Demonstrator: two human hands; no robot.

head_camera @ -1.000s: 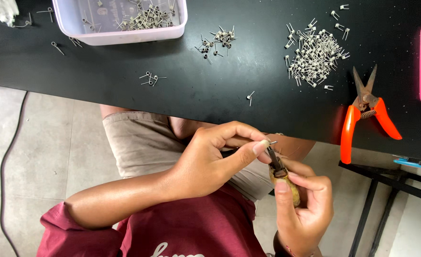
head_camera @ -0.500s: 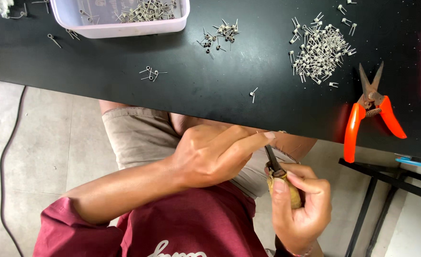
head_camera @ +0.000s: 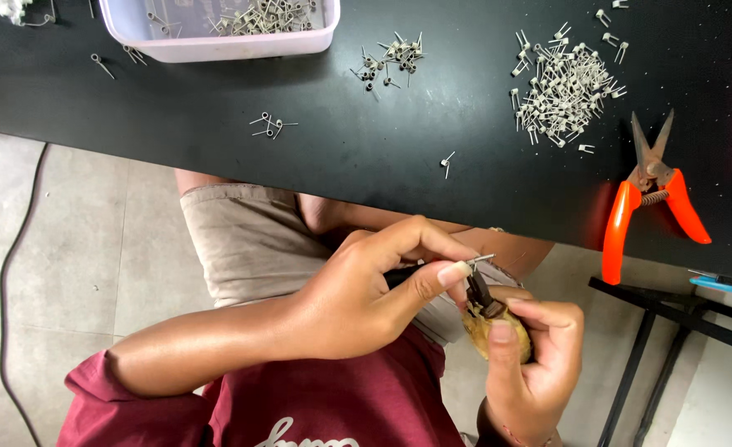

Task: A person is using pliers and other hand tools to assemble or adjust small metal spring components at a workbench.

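A small wire coil is pinched between thumb and fingertips of the left hand, below the near edge of the black table. A wooden-handled tool is gripped in the closed right hand, its dark tip just beside the coil. Orange-handled snips lie on the table at far right.

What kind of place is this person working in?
Probably a small workshop or home bench for hand assembly. A black table carries heaps of small metal wire coils, a tub of more coils and orange-handled snips, above a plain tiled floor.
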